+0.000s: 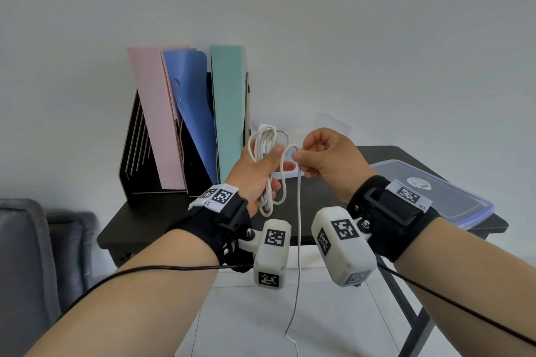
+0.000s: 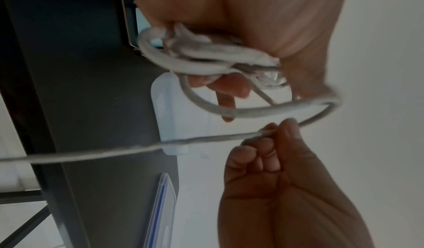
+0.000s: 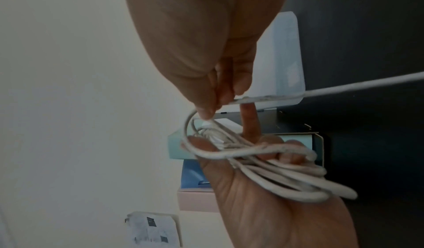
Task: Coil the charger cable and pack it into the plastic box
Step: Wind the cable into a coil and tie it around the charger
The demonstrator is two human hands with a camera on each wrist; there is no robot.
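My left hand (image 1: 262, 172) is raised above the table and grips several loops of the white charger cable (image 1: 268, 151); the coil (image 3: 282, 172) lies across its palm under curled fingers. My right hand (image 1: 301, 158) pinches the cable just right of the coil, where a fresh loop (image 2: 263, 110) arcs between the hands. The loose tail (image 1: 298, 255) hangs from that pinch down toward the floor. The clear plastic box (image 1: 333, 123) stands on the table behind my hands, mostly hidden by them, and shows more plainly in the wrist views (image 2: 169, 110).
The box's blue-rimmed lid (image 1: 452, 197) lies flat on the black table (image 1: 150, 211) at the right. A black file rack with pink, blue and green folders (image 1: 185, 124) stands at the back left. A grey sofa (image 1: 26, 255) is at the left, below table height.
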